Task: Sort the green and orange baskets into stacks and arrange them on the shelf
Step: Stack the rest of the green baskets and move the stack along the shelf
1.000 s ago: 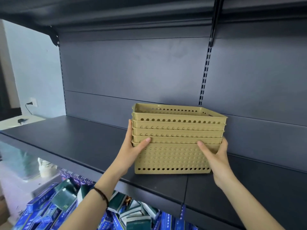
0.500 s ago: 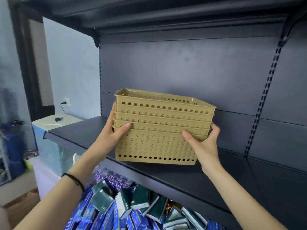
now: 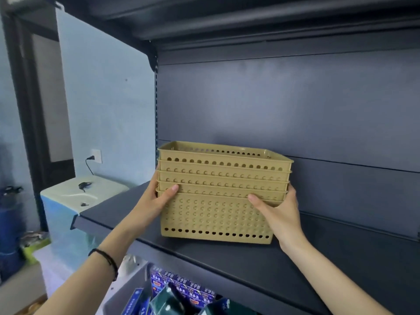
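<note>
Both hands clasp a nested stack of baskets (image 3: 218,196), tan-yellow and perforated with rows of round holes. The left hand (image 3: 154,201) has its grip closed on the stack's left end, thumb laid across the front below the rims and fingers hidden behind the side. The right hand (image 3: 279,210) has its grip closed on the right end, thumb on the front face and fingers wrapped round the corner. The stack, five rims deep, stands upright on the dark shelf (image 3: 250,262), near its left end and close to the back panel (image 3: 284,105). A black band (image 3: 106,261) circles the left wrist. Blue and green boxes (image 3: 172,296) lie below the shelf.
</note>
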`<state>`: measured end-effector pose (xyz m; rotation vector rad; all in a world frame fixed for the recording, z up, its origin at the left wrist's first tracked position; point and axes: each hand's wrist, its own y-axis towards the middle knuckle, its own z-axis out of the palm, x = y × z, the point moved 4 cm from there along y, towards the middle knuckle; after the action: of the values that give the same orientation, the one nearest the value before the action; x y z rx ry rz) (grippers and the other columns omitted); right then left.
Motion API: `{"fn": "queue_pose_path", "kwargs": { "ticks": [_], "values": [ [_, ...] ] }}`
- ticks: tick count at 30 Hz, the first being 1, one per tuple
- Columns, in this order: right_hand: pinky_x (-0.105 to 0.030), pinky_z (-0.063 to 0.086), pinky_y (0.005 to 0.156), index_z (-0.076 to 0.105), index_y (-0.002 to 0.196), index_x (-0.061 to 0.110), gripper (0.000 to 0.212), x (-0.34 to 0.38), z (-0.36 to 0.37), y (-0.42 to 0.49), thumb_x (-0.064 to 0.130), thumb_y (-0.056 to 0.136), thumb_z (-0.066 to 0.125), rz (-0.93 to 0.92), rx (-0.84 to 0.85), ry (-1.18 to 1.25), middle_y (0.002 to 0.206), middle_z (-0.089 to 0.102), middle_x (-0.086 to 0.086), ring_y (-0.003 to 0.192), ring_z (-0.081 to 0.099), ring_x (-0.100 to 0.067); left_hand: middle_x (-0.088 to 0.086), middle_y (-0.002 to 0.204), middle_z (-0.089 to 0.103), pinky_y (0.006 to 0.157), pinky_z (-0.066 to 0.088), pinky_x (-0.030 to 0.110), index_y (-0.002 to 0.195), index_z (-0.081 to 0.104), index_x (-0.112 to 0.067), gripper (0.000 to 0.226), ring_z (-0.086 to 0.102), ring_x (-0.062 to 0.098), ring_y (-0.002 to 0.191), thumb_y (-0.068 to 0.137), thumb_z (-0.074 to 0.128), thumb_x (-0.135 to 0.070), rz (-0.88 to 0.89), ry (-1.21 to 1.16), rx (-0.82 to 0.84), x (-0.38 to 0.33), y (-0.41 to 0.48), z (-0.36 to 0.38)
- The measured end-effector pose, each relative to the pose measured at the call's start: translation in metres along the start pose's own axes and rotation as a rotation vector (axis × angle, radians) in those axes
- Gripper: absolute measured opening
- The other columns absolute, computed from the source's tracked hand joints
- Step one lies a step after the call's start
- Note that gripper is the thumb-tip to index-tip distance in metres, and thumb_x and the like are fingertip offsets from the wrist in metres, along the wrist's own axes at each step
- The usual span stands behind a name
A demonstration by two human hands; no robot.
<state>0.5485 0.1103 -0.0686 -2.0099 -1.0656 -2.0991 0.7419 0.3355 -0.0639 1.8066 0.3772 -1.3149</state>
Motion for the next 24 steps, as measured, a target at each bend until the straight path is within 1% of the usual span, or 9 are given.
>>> {"fn": "queue_pose_path", "kwargs": {
  "ticks": [3, 6, 9, 11, 13, 15, 17, 20, 24],
  "values": [
    [-0.046, 0.047, 0.101, 0.041, 0.132, 0.032, 0.105, -0.002, 0.026, 0.001, 0.06, 0.041, 0.087, 0.004, -0.038, -0.024, 0.128, 0.052, 0.004, 0.118, 0.054, -0.013, -0.023, 0.115, 0.068, 0.085, 0.054, 0.022, 0.138, 0.039, -0.035, 0.083, 0.065, 0.0, 0.107, 0.067, 0.071, -0.063, -0.014, -0.044, 0.047, 0.016, 0.016, -0.023],
    [-0.043, 0.044, 0.103, 0.042, 0.129, 0.028, 0.093, 0.0, 0.049, 0.002, 0.046, 0.051, 0.089, 0.001, -0.081, -0.053, 0.128, 0.048, 0.001, 0.119, 0.05, -0.013, -0.018, 0.118, 0.068, 0.092, 0.052, 0.03, 0.134, 0.042, -0.038, 0.095, 0.064, 0.006, 0.11, 0.052, 0.076, -0.072, -0.041, -0.084, 0.082, 0.029, 0.033, -0.042],
    [-0.034, 0.039, 0.098, 0.04, 0.132, 0.025, 0.088, -0.001, 0.07, 0.005, 0.035, 0.06, 0.089, 0.008, -0.121, -0.095, 0.13, 0.045, 0.0, 0.114, 0.044, -0.01, -0.019, 0.121, 0.066, 0.083, 0.053, 0.018, 0.145, 0.032, -0.035, 0.104, 0.062, 0.003, 0.113, 0.057, 0.078, -0.064, -0.054, -0.142, 0.145, 0.044, 0.05, -0.058],
    [-0.03, 0.035, 0.094, 0.038, 0.135, 0.024, 0.089, -0.001, 0.083, 0.006, 0.033, 0.062, 0.089, 0.005, -0.156, -0.113, 0.131, 0.044, 0.001, 0.111, 0.042, -0.008, -0.018, 0.123, 0.065, 0.08, 0.052, 0.012, 0.149, 0.024, -0.034, 0.096, 0.062, 0.0, 0.112, 0.07, 0.075, -0.053, -0.054, -0.156, 0.181, 0.053, 0.061, -0.067],
    [-0.029, 0.034, 0.094, 0.037, 0.138, 0.023, 0.091, -0.002, 0.096, 0.007, 0.034, 0.063, 0.088, 0.012, -0.193, -0.125, 0.13, 0.042, 0.004, 0.113, 0.04, -0.008, -0.013, 0.127, 0.063, 0.081, 0.052, 0.013, 0.149, 0.025, -0.032, 0.08, 0.061, 0.002, 0.114, 0.082, 0.067, -0.039, -0.05, -0.167, 0.199, 0.062, 0.074, -0.076],
    [-0.029, 0.033, 0.095, 0.036, 0.139, 0.022, 0.092, -0.003, 0.108, 0.009, 0.033, 0.064, 0.087, 0.023, -0.217, -0.142, 0.128, 0.04, 0.005, 0.113, 0.039, -0.007, -0.011, 0.131, 0.06, 0.085, 0.052, 0.017, 0.148, 0.027, -0.033, 0.078, 0.059, 0.004, 0.117, 0.083, 0.069, -0.042, -0.05, -0.164, 0.209, 0.07, 0.087, -0.085],
    [-0.029, 0.033, 0.096, 0.035, 0.139, 0.022, 0.092, -0.003, 0.118, 0.013, 0.034, 0.064, 0.087, 0.033, -0.243, -0.165, 0.127, 0.039, 0.005, 0.113, 0.039, -0.008, -0.013, 0.131, 0.06, 0.092, 0.052, 0.023, 0.146, 0.031, -0.033, 0.081, 0.059, 0.003, 0.117, 0.077, 0.07, -0.049, -0.042, -0.142, 0.201, 0.078, 0.099, -0.092],
    [-0.029, 0.032, 0.097, 0.031, 0.142, 0.022, 0.095, -0.004, 0.132, 0.024, 0.035, 0.066, 0.086, 0.056, -0.268, -0.185, 0.127, 0.037, 0.007, 0.114, 0.037, -0.007, -0.012, 0.134, 0.058, 0.103, 0.046, 0.032, 0.145, 0.034, -0.031, 0.074, 0.056, 0.002, 0.12, 0.08, 0.067, -0.046, -0.041, -0.148, 0.168, 0.089, 0.116, -0.096],
    [-0.03, 0.033, 0.098, 0.027, 0.146, 0.023, 0.097, -0.007, 0.149, 0.033, 0.035, 0.068, 0.085, 0.074, -0.304, -0.187, 0.133, 0.036, 0.005, 0.115, 0.036, -0.007, -0.011, 0.137, 0.056, 0.105, 0.043, 0.033, 0.146, 0.033, -0.031, 0.069, 0.054, 0.005, 0.123, 0.085, 0.062, -0.042, -0.063, -0.157, 0.143, 0.1, 0.134, -0.097]
  ]
}}
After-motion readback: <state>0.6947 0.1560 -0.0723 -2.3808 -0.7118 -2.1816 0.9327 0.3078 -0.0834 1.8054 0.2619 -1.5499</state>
